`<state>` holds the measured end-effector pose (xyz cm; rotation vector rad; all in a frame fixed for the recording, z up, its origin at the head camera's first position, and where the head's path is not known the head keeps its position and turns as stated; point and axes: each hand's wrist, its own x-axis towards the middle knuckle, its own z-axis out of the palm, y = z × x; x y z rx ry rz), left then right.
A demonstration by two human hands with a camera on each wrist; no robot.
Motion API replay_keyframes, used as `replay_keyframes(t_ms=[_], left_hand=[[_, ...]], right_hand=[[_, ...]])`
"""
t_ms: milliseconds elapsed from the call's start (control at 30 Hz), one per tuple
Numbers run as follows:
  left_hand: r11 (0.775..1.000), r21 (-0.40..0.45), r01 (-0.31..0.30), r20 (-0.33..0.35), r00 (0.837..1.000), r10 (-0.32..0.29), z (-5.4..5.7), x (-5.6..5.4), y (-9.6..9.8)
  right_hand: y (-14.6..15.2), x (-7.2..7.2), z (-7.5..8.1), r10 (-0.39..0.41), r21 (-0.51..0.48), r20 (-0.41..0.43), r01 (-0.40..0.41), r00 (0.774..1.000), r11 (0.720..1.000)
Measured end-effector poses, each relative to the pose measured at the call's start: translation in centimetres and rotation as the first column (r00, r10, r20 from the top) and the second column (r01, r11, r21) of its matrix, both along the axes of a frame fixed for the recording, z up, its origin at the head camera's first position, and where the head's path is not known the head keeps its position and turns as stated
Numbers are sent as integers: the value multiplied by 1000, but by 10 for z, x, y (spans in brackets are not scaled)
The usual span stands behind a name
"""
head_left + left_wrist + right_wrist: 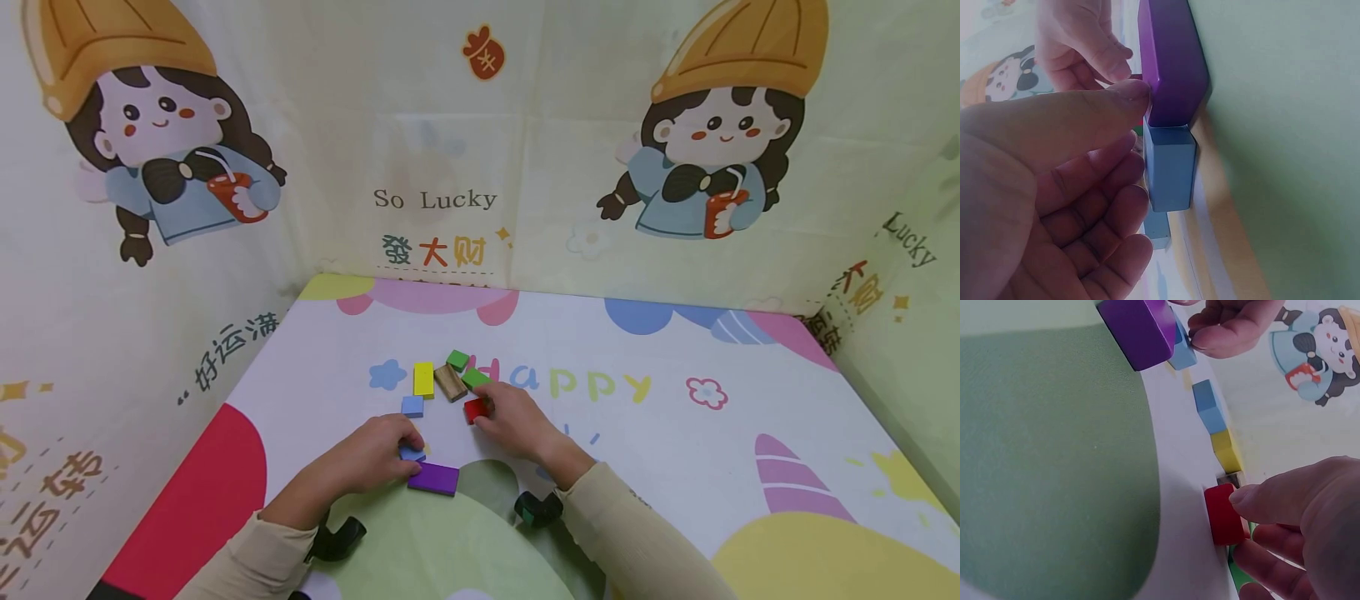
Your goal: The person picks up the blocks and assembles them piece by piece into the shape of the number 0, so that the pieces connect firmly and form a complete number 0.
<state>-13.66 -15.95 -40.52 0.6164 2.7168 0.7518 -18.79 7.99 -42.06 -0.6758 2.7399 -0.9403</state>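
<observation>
A loose ring of small coloured blocks lies on the printed cloth. My left hand (pixel 369 454) is at its near left, with finger and thumb tips around a small blue block (pixel 1171 172). The thumb also meets the edge of a longer purple block (pixel 435 479), whose end is against that blue block. My right hand (pixel 517 423) pinches a red block (pixel 1224 515) between thumb and fingers at the ring's right side. Close behind the red block is a green block (pixel 476 378), partly covered by the right hand in the head view.
Farther round the ring are a second blue block (pixel 412 407), a yellow block (pixel 423 380), a brown wood-grain block (pixel 451 383) and another green block (pixel 457 360). Printed cloth walls (pixel 442 150) stand at the back and both sides. Black wrist straps (pixel 537 508) show below the hands.
</observation>
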Motion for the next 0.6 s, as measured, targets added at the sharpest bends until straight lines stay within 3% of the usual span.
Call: replay_keyframes(t_ms=[600], left_hand=[[1000, 4, 15, -17, 1000, -15, 0, 0, -1]], right_hand=[[-1, 0, 0, -10, -5, 45, 10, 999, 1000]])
